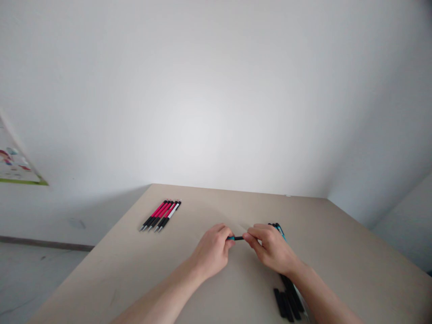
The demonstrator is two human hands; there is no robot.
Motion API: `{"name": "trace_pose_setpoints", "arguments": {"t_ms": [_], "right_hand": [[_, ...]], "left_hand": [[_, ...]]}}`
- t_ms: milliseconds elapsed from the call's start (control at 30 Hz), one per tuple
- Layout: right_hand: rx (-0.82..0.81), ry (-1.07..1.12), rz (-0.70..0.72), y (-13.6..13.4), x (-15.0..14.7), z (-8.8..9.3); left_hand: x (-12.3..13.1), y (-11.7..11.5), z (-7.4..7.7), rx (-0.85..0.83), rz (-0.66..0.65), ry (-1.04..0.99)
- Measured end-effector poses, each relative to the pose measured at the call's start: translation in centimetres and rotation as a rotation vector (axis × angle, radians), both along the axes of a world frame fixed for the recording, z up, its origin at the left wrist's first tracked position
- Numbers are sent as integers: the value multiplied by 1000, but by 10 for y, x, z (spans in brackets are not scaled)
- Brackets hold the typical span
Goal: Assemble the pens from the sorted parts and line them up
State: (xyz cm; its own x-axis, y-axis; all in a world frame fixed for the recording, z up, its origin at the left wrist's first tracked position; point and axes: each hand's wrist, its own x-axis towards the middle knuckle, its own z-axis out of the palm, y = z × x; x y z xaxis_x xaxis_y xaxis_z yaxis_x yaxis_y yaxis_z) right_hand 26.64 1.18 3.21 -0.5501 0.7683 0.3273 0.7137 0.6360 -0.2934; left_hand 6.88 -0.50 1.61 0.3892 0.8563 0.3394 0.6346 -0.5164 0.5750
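A thin black and teal pen [239,238] is held level between my two hands over the middle of the table. My left hand [216,247] pinches its teal end, while my right hand [268,245] has its fingers closed on the black end. The fingertips cover both ends of the pen. Behind my right hand, several teal and black pens [280,229] lie partly hidden. Below my right wrist are several black pieces [286,303], partly covered by the forearm.
Several pink and black pens, one of them with a white barrel, form a row [162,215] at the table's back left. The beige table [202,204] meets a white wall behind. A poster [16,162] hangs at the far left.
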Motion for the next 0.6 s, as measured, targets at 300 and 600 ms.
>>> {"name": "trace_pose_setpoints", "arguments": {"t_ms": [300, 600], "right_hand": [[25, 11, 6, 0, 0, 0], [37, 38, 17, 0, -2, 1]], "left_hand": [[-1, 1, 2, 89, 17, 21], [-2, 0, 5, 77, 17, 66]]}}
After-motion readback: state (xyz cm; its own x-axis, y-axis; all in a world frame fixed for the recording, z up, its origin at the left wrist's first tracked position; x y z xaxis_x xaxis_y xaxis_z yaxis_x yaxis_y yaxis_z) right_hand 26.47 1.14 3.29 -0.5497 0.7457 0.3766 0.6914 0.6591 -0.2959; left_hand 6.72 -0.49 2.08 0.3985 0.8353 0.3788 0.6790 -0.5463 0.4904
